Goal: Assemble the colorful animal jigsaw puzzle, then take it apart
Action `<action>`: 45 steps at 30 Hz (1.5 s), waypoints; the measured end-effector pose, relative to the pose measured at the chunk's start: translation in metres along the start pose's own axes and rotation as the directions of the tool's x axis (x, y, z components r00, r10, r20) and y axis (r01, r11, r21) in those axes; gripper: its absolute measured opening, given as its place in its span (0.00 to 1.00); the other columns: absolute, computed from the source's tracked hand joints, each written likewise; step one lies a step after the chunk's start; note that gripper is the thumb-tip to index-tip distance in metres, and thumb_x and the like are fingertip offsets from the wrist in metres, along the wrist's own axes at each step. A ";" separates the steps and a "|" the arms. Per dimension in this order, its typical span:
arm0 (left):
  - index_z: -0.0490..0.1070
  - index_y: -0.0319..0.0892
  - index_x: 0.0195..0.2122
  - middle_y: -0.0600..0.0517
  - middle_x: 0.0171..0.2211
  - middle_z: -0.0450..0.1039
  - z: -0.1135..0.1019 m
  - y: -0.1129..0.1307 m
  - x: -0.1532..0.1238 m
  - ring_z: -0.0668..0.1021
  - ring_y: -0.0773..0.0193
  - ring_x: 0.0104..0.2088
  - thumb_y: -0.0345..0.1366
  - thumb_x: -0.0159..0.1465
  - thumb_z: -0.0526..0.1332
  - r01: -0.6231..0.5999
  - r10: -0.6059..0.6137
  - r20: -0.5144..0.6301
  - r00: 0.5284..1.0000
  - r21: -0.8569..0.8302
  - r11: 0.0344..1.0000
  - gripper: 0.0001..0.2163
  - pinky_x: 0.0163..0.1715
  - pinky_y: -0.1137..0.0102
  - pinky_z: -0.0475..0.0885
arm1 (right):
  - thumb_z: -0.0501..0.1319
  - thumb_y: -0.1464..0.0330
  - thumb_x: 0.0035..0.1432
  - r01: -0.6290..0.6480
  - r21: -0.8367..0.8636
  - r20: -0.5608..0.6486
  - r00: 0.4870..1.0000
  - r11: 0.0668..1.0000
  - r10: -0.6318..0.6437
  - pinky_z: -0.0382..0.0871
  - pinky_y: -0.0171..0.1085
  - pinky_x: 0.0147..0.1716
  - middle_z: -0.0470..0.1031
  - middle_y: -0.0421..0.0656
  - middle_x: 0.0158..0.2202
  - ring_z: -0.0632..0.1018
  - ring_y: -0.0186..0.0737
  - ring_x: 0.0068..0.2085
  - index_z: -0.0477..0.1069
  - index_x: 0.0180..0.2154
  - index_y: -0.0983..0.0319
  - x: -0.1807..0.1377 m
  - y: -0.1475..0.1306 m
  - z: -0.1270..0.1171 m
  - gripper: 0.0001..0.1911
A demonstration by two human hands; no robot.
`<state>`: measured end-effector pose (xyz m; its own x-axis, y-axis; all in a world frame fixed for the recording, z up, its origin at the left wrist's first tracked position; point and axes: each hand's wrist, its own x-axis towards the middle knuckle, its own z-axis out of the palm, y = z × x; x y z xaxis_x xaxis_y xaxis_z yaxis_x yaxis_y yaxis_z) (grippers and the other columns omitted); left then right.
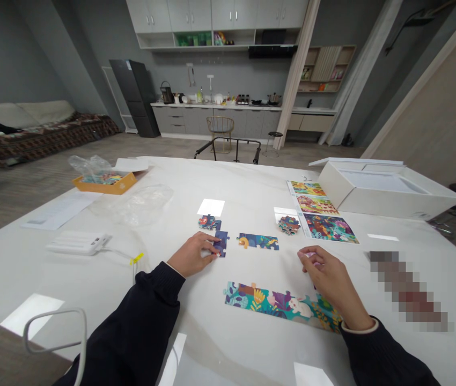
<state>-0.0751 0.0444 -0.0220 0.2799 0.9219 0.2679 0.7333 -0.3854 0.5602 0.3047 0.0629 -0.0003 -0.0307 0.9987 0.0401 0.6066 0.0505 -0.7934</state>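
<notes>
My left hand [196, 254] has its thumb and fingertips closed on the edge of a dark blue jigsaw puzzle piece [222, 242], which rests on the table. Just behind that piece is a small pile of puzzle pieces [208, 222]. To its right lie joined blue pieces [259, 241] with a yellow crescent. My right hand [324, 268] is pinched above the table; a bit of pink shows at its fingers, too hidden to name. Below both hands runs a long joined puzzle strip [276, 304] with flowers and a white rabbit, its right end partly covered by my right wrist.
Another pile of pieces [289, 225] sits beside three picture sheets [328, 228]. A large white box [389, 198] stands at the back right. On the left are an orange box [105, 185], a plastic bag [139, 201] and a white power bank [77, 244] with a cable.
</notes>
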 end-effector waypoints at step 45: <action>0.65 0.46 0.58 0.45 0.54 0.76 -0.014 0.024 -0.015 0.79 0.56 0.50 0.29 0.56 0.68 -0.031 0.053 0.077 0.996 -0.260 0.965 0.28 0.49 0.61 0.75 | 0.58 0.47 0.62 0.032 0.015 0.020 0.999 0.999 -0.032 0.65 0.35 0.19 0.76 0.41 0.24 0.75 0.40 0.22 0.73 0.42 0.59 0.001 0.004 -0.001 0.23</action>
<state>-0.0705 0.0206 -0.0015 0.3648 0.9007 0.2361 0.5376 -0.4107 0.7364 0.3083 0.0637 -0.0032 -0.0665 0.9964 0.0534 0.5935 0.0825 -0.8006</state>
